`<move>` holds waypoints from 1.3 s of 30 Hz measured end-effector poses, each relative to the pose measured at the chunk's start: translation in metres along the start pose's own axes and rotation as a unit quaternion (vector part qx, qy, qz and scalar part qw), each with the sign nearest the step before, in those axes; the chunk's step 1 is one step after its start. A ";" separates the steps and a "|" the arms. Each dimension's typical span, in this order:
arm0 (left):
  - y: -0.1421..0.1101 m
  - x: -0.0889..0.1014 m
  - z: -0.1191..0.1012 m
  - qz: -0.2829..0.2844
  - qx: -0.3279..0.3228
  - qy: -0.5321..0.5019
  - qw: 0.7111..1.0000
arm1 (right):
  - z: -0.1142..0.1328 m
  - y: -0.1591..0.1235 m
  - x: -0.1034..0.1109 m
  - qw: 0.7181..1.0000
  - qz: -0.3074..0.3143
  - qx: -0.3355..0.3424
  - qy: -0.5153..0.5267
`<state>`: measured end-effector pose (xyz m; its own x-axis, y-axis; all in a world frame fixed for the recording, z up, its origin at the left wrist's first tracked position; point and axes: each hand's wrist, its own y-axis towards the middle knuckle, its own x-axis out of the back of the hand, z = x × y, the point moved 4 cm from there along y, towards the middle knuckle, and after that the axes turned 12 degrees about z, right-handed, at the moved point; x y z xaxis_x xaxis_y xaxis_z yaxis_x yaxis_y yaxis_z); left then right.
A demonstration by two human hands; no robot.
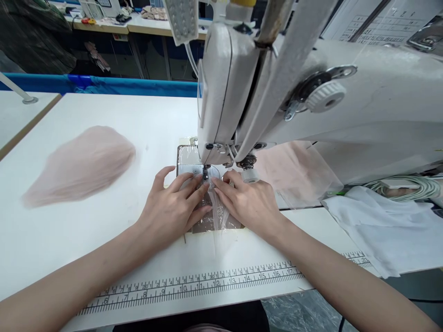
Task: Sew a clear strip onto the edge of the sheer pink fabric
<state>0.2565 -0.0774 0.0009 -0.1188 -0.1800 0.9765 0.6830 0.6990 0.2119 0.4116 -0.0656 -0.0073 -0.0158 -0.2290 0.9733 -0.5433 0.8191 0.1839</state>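
Observation:
Below the needle area of a white sewing machine (224,92), a narrow strip of sheer pale fabric (218,214) runs from the presser foot (206,172) toward me. My left hand (176,203) lies to the left of the foot, fingers spread and thumb apart, its fingertips pressing down beside the strip. On the other side, my right hand (251,200) has its fingers bent together on the strip's top end, close to the foot. The fingertips partly hide the fabric there.
A sheer pink fabric piece (83,166) lies at left; more pink fabric (294,170) sits under the machine arm. White cloth (387,230) and a coiled cord (408,186) are at right. A printed ruler (197,286) follows the front edge. A person's dark clothing (34,37) shows behind.

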 end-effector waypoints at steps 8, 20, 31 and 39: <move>0.001 -0.005 0.003 0.001 -0.003 0.011 1.000 | -0.001 0.002 0.002 1.000 -0.006 -0.003 -0.017; -0.019 0.032 -0.016 0.202 0.006 -0.157 0.967 | -0.012 -0.015 0.034 0.935 0.235 0.081 0.254; 0.002 0.002 -0.007 0.164 0.046 -0.219 0.961 | -0.016 -0.014 0.033 0.897 0.234 0.030 0.375; 0.014 0.020 0.017 0.214 0.100 -0.312 0.920 | -0.016 -0.014 0.038 0.963 -0.023 0.037 0.266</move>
<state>0.2513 -0.0597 0.0242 -0.3035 0.5296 0.7921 0.6248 0.7383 -0.2542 0.4318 -0.0776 0.0296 0.4317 0.0529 0.9004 -0.5914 0.7704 0.2383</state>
